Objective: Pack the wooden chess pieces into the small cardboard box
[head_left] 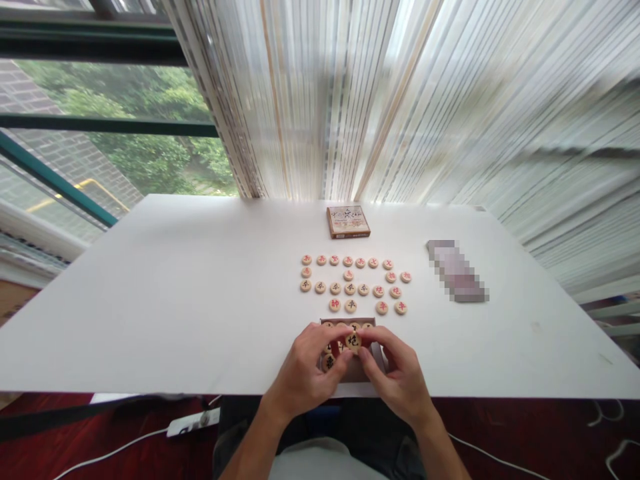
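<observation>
Between the fingertips of both hands is a round wooden Chinese chess piece [353,341] with a black character, its face turned up toward me. My left hand [315,357] pinches it from the left, and my right hand [396,363] grips it from the right. Just beneath lies an open box tray [356,373], partly hidden by my hands, with several black-marked pieces [329,362] in its left and far parts. Beyond the tray, several pieces with red characters [335,305] and several with black ones [350,289] lie face up in loose rows.
A flat printed box [349,221] stands near the far edge of the white table [200,293]. To the right lies a blurred-out flat object [457,271]. String curtains [320,100] hang behind the table. A white power strip [194,423] is below the front edge.
</observation>
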Available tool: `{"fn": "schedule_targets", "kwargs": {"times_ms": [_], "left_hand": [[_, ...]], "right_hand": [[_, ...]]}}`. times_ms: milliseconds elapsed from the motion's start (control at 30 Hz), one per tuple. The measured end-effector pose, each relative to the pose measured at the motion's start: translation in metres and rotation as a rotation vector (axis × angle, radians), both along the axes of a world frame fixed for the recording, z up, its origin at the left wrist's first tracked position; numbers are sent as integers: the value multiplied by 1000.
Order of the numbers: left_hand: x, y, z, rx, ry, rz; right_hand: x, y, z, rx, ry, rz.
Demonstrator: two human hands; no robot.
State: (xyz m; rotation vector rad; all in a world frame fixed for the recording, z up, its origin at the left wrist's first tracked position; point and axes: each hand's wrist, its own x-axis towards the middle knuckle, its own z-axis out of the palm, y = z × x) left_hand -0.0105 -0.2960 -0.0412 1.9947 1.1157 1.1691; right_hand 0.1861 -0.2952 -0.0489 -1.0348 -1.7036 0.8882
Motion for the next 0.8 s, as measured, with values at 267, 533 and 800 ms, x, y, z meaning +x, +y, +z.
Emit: {"fn": "schedule_targets", "kwargs": {"times_ms": [267,533,800], "left_hand": [[1,-1,0,-35,-20,29],[0,1,-4,-71,-54,77],[1,2,-1,-51,-27,55]], "right_hand": [[-3,2,3,82,-18,35],[-4,2,3,129,-40,99],[-5,3,5,104,-63,79]]}}
